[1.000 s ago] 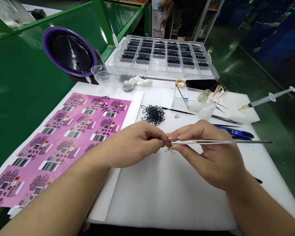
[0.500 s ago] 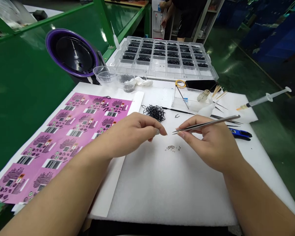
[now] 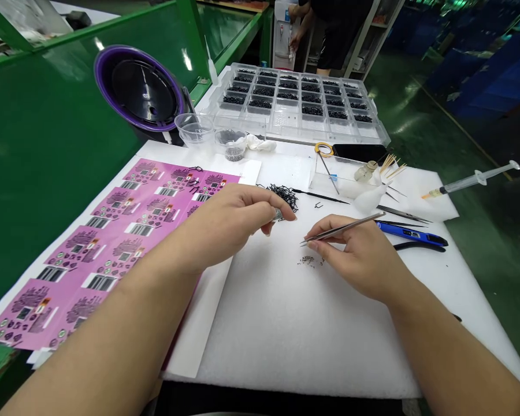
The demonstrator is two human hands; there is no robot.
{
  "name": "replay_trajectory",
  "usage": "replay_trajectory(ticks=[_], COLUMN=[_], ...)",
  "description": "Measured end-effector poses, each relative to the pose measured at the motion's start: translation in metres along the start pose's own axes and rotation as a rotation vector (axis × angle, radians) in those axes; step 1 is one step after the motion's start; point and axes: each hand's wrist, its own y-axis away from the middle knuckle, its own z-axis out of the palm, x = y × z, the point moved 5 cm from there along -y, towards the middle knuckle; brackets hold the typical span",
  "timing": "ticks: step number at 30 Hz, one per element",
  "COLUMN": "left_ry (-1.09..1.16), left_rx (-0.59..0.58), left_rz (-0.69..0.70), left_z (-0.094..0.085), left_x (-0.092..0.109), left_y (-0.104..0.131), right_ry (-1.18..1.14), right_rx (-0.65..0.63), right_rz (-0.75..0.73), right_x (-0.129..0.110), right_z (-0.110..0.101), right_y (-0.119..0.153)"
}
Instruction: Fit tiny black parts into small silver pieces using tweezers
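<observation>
My right hand (image 3: 351, 254) pinches a pair of metal tweezers (image 3: 342, 230) like a pen. The tweezers' tips point left, just above a small scatter of tiny brownish parts (image 3: 307, 260) on the white foam board (image 3: 303, 335). My left hand (image 3: 247, 222) hovers to the left with its fingers curled and thumb and forefinger close together. Something small and greyish shows at its thumb tip; I cannot make out what it is. Behind that hand lies a heap of small black forked pieces (image 3: 285, 195), partly hidden by the fingers. One loose forked piece (image 3: 318, 205) lies to its right.
Pink printed sheets (image 3: 121, 231) cover the left side. A clear compartment box (image 3: 285, 119) of black pieces stands at the back, near plastic cups (image 3: 195, 130) and a black-purple round device (image 3: 141, 92). Blue-handled pliers (image 3: 409, 233) and a syringe (image 3: 472, 180) lie right. A person stands behind.
My right hand has lowered the tweezers toward the tiny parts, tipping their points down and left. My left hand stays curled, having shifted slightly. The whole view has shifted a little.
</observation>
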Motion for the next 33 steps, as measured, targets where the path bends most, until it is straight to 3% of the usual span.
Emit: replay_trajectory(ticks=[3, 11, 33], left_ry=[0.006, -0.003, -0.052], left_rx=[0.039, -0.017, -0.061], left_rz=[-0.016, 0.032, 0.040], left_z=[-0.0007, -0.0007, 0.0024], left_x=[0.0012, -0.0035, -0.0055], left_y=[0.0009, 0.0004, -0.0011], right_ry=[0.025, 0.123, 0.143], right_rx=[0.003, -0.094, -0.121], right_rz=[-0.037, -0.076, -0.078], right_x=[-0.0032, -0.0082, -0.0067], right_z=[0.0011, 0.0051, 0.0073], right_y=[0.0011, 0.0053, 0.0045])
